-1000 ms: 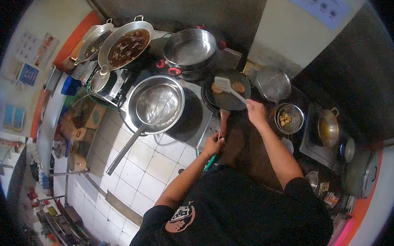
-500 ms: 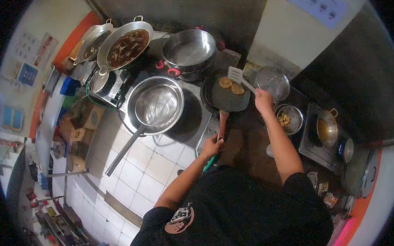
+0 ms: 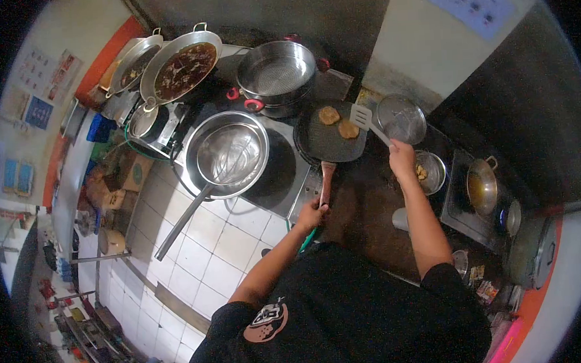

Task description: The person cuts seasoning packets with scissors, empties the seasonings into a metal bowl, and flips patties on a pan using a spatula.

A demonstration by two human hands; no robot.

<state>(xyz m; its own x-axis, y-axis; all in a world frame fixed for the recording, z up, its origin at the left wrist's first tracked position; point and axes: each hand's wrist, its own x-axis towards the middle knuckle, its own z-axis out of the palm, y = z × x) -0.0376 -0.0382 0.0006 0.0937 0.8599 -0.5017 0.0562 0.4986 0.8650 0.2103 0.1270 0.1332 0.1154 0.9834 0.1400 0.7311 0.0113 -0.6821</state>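
My left hand (image 3: 312, 216) is closed round the wooden-coloured handle of a dark square grill pan (image 3: 331, 143). Two browned patties lie in the pan: one patty (image 3: 328, 116) toward the back left, the other patty (image 3: 348, 128) to its right. In my right hand (image 3: 401, 157) is a light slotted spatula (image 3: 362, 116), gripped by its handle. Its blade is over the pan's right edge, close to the right patty; whether they touch I cannot tell. Beyond my right forearm stands a metal bowl (image 3: 440, 177) with yellowish pieces, partly hidden by the arm.
Left of the pan are a steel pot with red handles (image 3: 277, 70) and a long-handled steel pan (image 3: 227, 155) with a whisk. Woks of brown liquid (image 3: 186, 68) stand at the back left. A round mesh strainer (image 3: 402, 120) lies right; farther right, a small wok (image 3: 482, 188) sits on a stove.
My right hand and the spatula have moved right and slightly toward me, from between the patties to the pan's right edge. The left hand still holds the pan handle.
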